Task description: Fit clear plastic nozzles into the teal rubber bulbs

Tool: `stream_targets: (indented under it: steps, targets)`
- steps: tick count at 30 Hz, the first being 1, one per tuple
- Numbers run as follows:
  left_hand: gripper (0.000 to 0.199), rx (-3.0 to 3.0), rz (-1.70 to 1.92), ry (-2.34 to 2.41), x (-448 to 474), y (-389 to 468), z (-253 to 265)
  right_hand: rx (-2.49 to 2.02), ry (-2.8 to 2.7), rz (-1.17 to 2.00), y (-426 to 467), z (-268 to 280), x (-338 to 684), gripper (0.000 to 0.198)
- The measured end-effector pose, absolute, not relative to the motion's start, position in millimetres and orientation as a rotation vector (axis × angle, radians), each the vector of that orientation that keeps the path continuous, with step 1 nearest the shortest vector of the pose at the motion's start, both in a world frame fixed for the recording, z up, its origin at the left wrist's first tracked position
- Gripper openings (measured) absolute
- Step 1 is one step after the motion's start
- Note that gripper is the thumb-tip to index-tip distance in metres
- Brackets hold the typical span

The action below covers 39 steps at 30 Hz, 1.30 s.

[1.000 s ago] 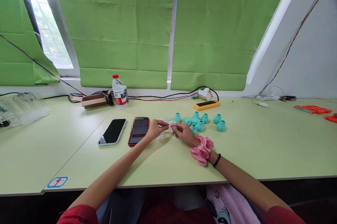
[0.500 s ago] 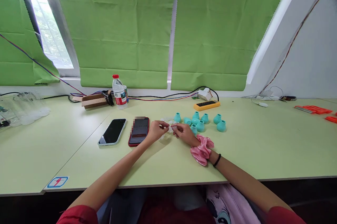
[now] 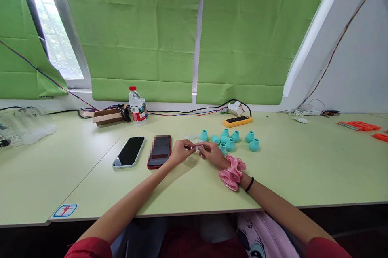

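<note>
My left hand (image 3: 182, 151) and my right hand (image 3: 211, 153) meet fingertip to fingertip over the table. Both are closed in a pinch around a small clear or whitish piece (image 3: 197, 148), mostly hidden by the fingers, so its kind does not show. Just behind the hands lie clear translucent pieces (image 3: 194, 137), partly covered. Several small turquoise pot-shaped pieces with narrow necks (image 3: 230, 144) stand beside and behind my right hand; one lies tipped over. A pink scrunchie (image 3: 232, 172) and a thin black band circle my right wrist.
Left of my hands lie a red-cased phone (image 3: 159, 152) and a pale-cased phone (image 3: 129, 152). Behind stand a red-capped bottle (image 3: 138, 108), a cardboard box (image 3: 107, 116) and a yellow power strip (image 3: 237, 121). Cables run along the wall. Orange tools (image 3: 360, 125) lie far right.
The left fingertips have moved slightly right, closer to the right ones. The right hand keeps nearly the same place, and the turquoise pieces have not moved.
</note>
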State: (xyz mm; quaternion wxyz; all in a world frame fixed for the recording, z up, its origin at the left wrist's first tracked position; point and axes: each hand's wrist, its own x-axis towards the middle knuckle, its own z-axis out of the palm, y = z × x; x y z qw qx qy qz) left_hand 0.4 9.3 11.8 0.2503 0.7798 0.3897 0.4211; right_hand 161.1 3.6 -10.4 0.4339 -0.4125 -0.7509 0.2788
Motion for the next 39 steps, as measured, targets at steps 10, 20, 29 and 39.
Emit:
stream_targets:
  steps: [10,20,29,39]
  targets:
    - [0.018,2.079,1.168,0.991,-1.1,12.5,8.3,-1.0,-1.858,0.719,2.2,-10.2,160.5,0.034]
    - [0.015,2.391,1.219,1.028,0.6,7.6,10.1,-0.984,-1.818,0.757,2.2,-10.2,160.0,0.034]
    - [0.023,2.693,1.222,0.881,0.4,11.2,3.5,-0.958,-1.737,0.798,5.4,-14.1,161.7,0.035]
    - [0.023,2.304,1.238,0.861,3.5,7.3,8.0,-0.862,-1.604,0.894,6.4,-11.4,162.0,0.033]
